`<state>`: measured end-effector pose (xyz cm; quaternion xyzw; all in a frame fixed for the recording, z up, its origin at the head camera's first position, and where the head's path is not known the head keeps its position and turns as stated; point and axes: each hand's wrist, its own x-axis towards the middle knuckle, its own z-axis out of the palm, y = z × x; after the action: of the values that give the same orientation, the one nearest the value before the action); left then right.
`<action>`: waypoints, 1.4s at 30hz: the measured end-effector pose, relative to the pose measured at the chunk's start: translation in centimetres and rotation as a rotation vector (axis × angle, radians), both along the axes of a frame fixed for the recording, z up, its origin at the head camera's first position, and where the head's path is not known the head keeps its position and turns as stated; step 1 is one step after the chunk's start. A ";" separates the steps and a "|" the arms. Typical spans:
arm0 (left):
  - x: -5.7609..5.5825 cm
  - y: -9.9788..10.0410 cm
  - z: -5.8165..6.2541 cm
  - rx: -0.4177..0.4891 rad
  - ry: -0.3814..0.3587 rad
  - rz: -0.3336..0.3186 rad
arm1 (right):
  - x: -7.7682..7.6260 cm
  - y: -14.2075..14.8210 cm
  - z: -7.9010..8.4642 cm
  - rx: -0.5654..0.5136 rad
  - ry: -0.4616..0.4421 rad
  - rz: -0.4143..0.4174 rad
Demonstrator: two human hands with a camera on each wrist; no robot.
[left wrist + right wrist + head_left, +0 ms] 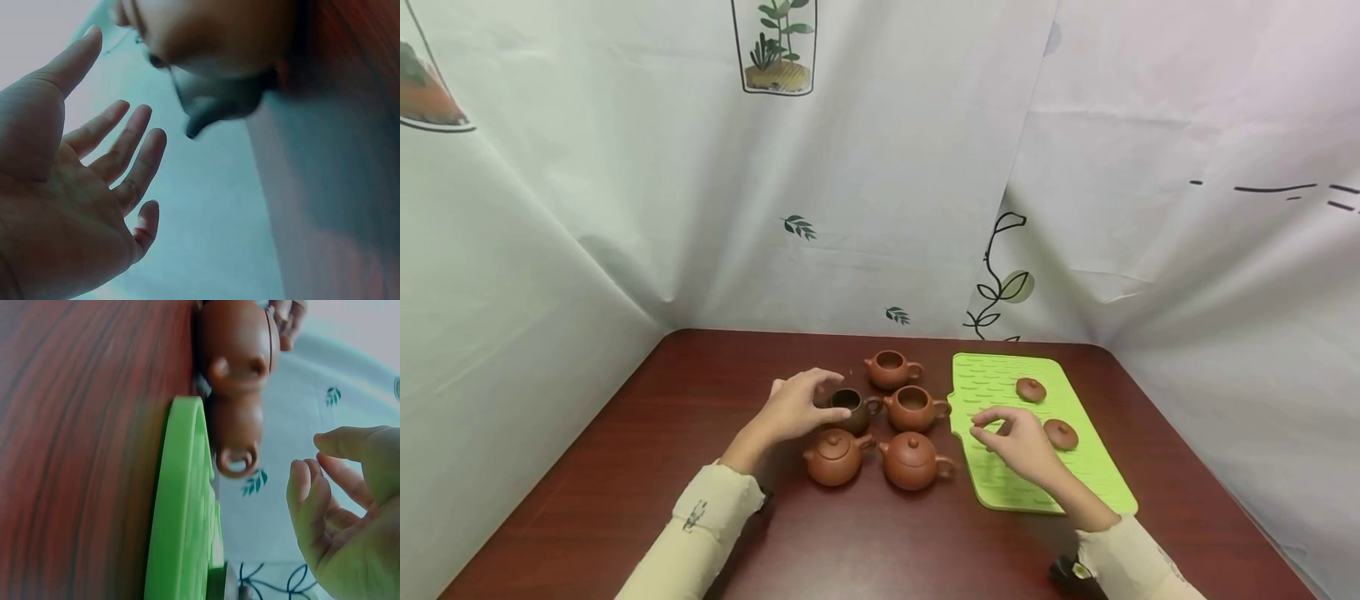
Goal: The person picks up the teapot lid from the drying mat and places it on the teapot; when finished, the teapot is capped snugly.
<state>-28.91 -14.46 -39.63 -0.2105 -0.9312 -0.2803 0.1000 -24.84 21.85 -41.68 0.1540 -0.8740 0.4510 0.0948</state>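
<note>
My left hand (pixel 797 406) is beside a dark lidless teapot (pixel 852 412), thumb and fingers spread apart with nothing between them. In the left wrist view its fingers are relaxed and clear of the blurred teapots. My right hand (pixel 1018 442) hovers over the green mat (pixel 1000 492), fingers loosely bent and a gap between thumb and forefinger. Nothing is held in it. Two red-brown lids, one farther back (pixel 1031 389) and one nearer (pixel 1061 434), lie on the mat. Two lidded teapots, left (pixel 834 458) and right (pixel 912 462), stand at the front of the group.
Two lidless red-brown teapots stand behind, one in the middle (pixel 913 408) and one at the back (pixel 891 369). The mat's left edge is close to the middle teapot's handle. A dark red wooden table (pixel 625 467) carries everything, with printed white cloth (pixel 880 167) hanging around it.
</note>
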 end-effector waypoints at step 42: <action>-2.1 -0.7 -1.7 -0.069 -0.153 0.075 | -1.7 5.9 -0.9 0.201 -0.077 -0.184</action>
<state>-30.97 -15.15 -41.35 -0.1567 -0.9524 -0.2595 0.0315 -26.57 27.76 -42.57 0.0645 -0.9282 0.3562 0.0859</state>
